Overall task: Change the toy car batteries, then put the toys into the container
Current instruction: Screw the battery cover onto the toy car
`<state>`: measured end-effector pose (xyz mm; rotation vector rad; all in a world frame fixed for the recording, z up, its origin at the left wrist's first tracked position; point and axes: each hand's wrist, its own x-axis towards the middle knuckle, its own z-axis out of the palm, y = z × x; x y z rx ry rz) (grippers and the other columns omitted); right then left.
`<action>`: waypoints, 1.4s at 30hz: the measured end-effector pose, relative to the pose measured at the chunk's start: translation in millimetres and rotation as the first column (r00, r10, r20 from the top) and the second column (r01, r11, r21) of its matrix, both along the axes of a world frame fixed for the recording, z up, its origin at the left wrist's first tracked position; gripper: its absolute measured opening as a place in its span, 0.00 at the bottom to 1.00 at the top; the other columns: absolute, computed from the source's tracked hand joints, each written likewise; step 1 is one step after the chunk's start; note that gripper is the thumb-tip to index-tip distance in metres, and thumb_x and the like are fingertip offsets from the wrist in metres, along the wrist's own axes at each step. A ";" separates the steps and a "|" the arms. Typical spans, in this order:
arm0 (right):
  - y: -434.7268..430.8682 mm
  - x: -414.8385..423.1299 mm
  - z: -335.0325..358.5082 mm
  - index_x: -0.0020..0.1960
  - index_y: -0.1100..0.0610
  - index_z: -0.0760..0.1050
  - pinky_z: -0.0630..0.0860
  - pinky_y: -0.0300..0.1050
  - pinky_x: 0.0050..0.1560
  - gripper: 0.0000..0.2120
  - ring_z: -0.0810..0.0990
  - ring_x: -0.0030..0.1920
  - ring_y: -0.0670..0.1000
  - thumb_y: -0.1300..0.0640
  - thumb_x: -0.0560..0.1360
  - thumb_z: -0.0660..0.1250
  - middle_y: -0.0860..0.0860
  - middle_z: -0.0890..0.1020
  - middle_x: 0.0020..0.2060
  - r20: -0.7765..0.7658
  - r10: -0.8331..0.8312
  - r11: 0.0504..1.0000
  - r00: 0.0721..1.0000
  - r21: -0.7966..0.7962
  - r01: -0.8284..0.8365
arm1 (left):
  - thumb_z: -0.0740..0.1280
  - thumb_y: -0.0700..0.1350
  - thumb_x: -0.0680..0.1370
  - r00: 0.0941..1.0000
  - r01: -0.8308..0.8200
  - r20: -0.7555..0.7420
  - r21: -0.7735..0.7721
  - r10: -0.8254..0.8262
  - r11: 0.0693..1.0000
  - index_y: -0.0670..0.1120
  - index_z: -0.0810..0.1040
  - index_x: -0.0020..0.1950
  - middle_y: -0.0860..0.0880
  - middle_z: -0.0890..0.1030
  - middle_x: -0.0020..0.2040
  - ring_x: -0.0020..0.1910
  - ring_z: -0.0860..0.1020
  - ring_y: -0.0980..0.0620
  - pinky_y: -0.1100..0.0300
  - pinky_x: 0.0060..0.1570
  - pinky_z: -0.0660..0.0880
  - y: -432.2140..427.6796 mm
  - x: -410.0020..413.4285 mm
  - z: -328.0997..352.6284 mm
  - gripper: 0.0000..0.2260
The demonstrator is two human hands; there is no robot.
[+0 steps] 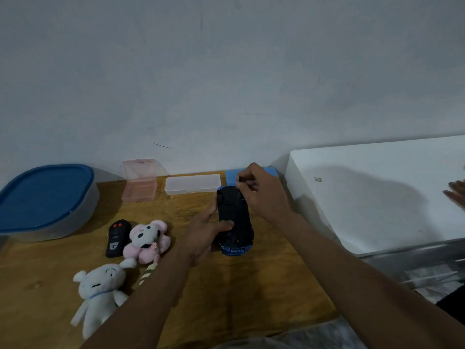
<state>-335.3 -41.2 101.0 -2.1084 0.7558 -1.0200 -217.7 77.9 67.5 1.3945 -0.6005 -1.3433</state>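
Observation:
A blue toy car [235, 222] lies upside down, black underside up, above the wooden table [226, 293]. My left hand [203, 233] grips it from the left side, thumb across the underside. My right hand [261, 190] is over the car's far end, fingers curled and pinching a thin dark tool or part that I cannot make out. A black remote control [117, 238] lies left of the car. A pink plush [148, 240] and a white plush [100, 293] lie on the table. A large container with a blue lid [47, 197] stands at the far left.
A pink clear box [139, 180], a frosted flat case [192, 183] and a blue box [232, 176] line the wall. A white appliance top [377, 192] adjoins the table on the right; another person's hand [456, 193] rests on it.

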 end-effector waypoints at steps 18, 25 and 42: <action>4.5 3.2 3.2 0.47 0.62 0.75 0.75 0.32 0.40 0.07 0.79 0.39 0.47 0.60 0.73 0.71 0.52 0.83 0.40 -0.074 -0.048 0.991 0.996 -0.125 0.038 | 0.66 0.33 0.77 1.000 0.006 0.003 -0.019 -0.006 1.000 0.63 0.61 0.74 0.51 0.81 0.57 0.55 0.81 0.44 0.45 0.52 0.79 3.6 -1.9 5.4 0.34; 4.0 4.8 2.2 0.47 0.63 0.75 0.75 0.29 0.40 0.07 0.79 0.39 0.46 0.61 0.73 0.71 0.51 0.83 0.40 -0.087 -0.034 0.988 0.996 -0.151 0.020 | 0.66 0.33 0.77 1.000 -0.003 -0.001 0.002 0.003 1.000 0.63 0.60 0.74 0.50 0.81 0.57 0.54 0.81 0.44 0.43 0.54 0.78 2.5 -0.2 3.7 0.35; 1.6 4.9 0.8 0.45 0.60 0.74 0.79 0.51 0.39 0.06 0.78 0.38 0.52 0.60 0.73 0.70 0.53 0.80 0.36 -0.130 -0.018 0.986 0.991 -0.167 -0.004 | 0.66 0.34 0.77 1.000 0.022 0.018 0.023 -0.023 0.999 0.63 0.57 0.75 0.48 0.81 0.59 0.56 0.80 0.43 0.41 0.57 0.77 3.9 -3.5 6.2 0.36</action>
